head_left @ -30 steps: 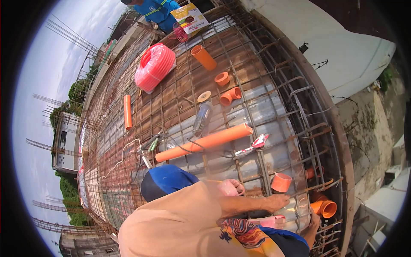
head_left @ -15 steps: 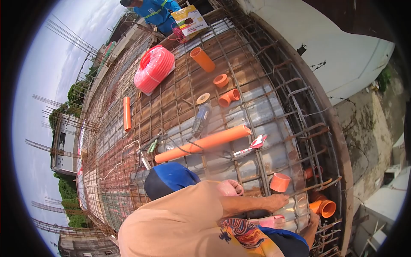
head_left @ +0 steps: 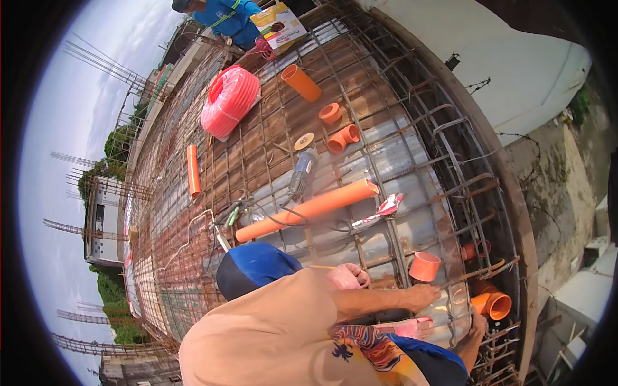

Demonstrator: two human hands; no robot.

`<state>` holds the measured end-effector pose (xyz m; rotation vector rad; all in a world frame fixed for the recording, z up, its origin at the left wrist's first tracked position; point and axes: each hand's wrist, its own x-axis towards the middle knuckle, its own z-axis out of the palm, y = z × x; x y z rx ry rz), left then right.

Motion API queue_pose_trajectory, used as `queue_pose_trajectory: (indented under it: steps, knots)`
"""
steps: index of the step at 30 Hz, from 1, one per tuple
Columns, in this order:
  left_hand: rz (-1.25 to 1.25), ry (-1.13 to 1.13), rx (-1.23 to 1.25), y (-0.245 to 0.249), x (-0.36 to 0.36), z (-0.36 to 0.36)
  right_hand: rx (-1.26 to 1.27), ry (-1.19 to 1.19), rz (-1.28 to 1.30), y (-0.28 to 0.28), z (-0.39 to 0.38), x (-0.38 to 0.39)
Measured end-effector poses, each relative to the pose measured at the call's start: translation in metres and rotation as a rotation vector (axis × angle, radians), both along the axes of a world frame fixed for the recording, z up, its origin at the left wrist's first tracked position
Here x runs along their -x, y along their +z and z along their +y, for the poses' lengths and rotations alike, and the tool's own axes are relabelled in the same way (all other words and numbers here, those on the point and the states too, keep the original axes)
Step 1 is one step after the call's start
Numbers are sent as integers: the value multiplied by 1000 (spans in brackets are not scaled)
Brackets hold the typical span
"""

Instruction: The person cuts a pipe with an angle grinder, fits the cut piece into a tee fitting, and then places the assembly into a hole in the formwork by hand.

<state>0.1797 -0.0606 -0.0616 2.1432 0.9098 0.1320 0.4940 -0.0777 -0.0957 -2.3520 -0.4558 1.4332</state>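
Observation:
I crouch over a rebar grid, my feet in pink slippers. My left hand (head_left: 421,297) is closed with fingers curled near the sheet metal; whatever is inside it cannot be seen. A short orange pipe ring (head_left: 425,266) stands just beyond that hand. My right hand (head_left: 477,329) is against an orange pipe fitting (head_left: 494,305) among the bars at the slab's edge, its fingers partly hidden. Another orange pipe piece (head_left: 475,249) sits lower between the bars. Further out lie a long orange pipe (head_left: 309,210) and an angle grinder (head_left: 302,172).
An orange tee (head_left: 343,138), a collar (head_left: 330,113), a pipe piece (head_left: 300,83) and a coil of red corrugated conduit (head_left: 230,103) lie on the grid. A co-worker in blue (head_left: 230,19) is by a yellow-and-white box (head_left: 278,27). Rebar ends stick out along the wooden edge board (head_left: 508,193).
The view has shifted slightly, moving the scene a little in the frame. Both my hands stay at nearly the same places beside the ring and the fitting.

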Motion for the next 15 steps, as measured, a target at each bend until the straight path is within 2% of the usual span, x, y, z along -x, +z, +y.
queue_pose_trajectory:
  steps: [4,10,13,15]
  knots:
    - [-41,12,-34,-15,-4,-3,5,-14,2,0,-2,-5]
    - [-47,12,-21,-6,-3,1,19,-19,-1,-4,-8,-8]
    - [-47,20,-14,-30,-8,-5,34,-20,-8,-5,-24,-13]
    - [6,-3,27,-12,-4,2,60,4,-27,-7,-33,-19]
